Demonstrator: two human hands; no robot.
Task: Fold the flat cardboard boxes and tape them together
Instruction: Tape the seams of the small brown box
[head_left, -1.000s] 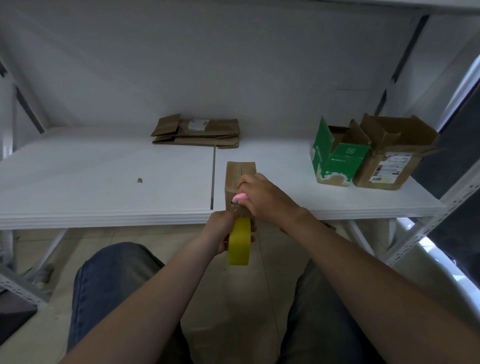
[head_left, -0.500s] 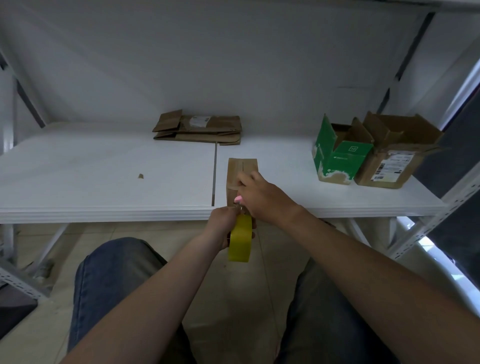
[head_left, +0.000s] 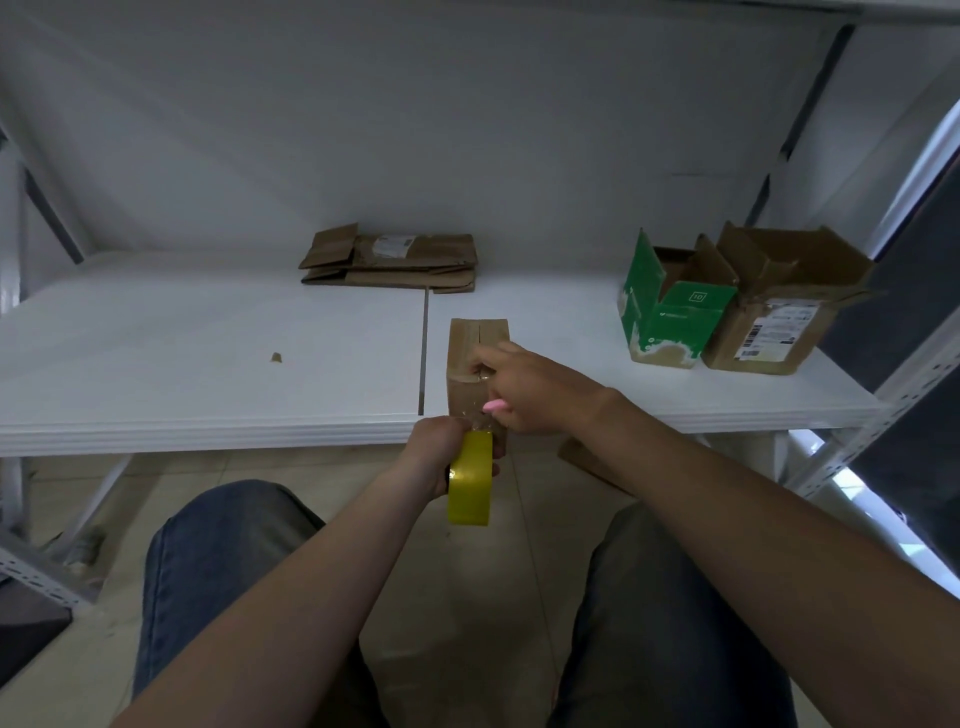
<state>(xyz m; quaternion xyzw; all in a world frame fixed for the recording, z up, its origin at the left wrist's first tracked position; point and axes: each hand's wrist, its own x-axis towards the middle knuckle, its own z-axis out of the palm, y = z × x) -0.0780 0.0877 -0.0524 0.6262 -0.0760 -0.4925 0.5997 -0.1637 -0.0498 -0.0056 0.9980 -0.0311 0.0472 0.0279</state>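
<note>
The small cardboard box (head_left: 477, 364) stands at the desk (head_left: 208, 364) front edge, long axis running away; the right hand (head_left: 530, 387) presses on its top, apparently pinching something pink, and the left hand (head_left: 441, 452), just nearer, grips the yellow tape roll (head_left: 470, 480).

Both forearms reach forward; the left hand (head_left: 441, 451) is curled in a closed grip, the right hand (head_left: 530, 389) just beyond it, fingers bent.
</note>
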